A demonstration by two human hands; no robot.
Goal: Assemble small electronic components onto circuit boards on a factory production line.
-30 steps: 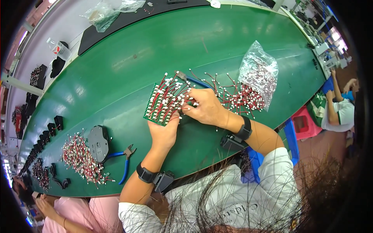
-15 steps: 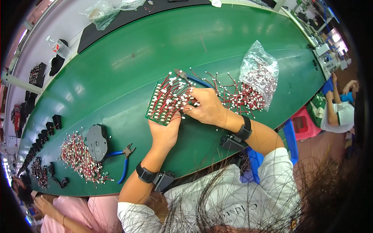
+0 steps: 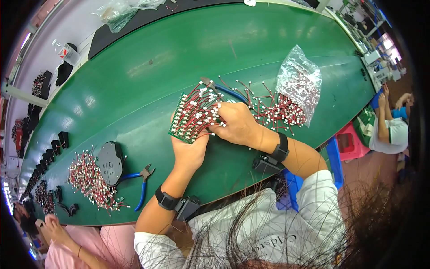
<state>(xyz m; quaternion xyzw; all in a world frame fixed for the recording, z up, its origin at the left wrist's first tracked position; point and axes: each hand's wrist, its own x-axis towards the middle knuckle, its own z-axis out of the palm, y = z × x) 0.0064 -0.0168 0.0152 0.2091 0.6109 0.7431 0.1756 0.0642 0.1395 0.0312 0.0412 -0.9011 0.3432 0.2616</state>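
Note:
My left hand [image 3: 190,151] grips a green circuit board [image 3: 176,121] from below, thumb along its near right edge. Rows of red and black wires [image 3: 191,112] with white plug ends stand off the board and lean to the right. On the right side of this bunch, my right hand [image 3: 238,124] has its fingers closed around some of the wire ends. Its fingertips are partly hidden among the white plugs. Just beyond the hands lie blue-handled cutters [image 3: 229,91], partly covered by wires.
A clear plastic bag [image 3: 299,83] spills loose wires [image 3: 284,112] onto the green table [image 3: 179,58]. At left are a wire heap [image 3: 92,181], a black device [image 3: 111,164], blue-handled pliers [image 3: 142,184] and black parts [image 3: 47,157]. A co-worker's hand [image 3: 56,231] is at lower left.
The wires on the board have shifted slightly under my right fingers, which have moved a little. My left hand still holds the board. The co-worker's hand at lower left has changed position.

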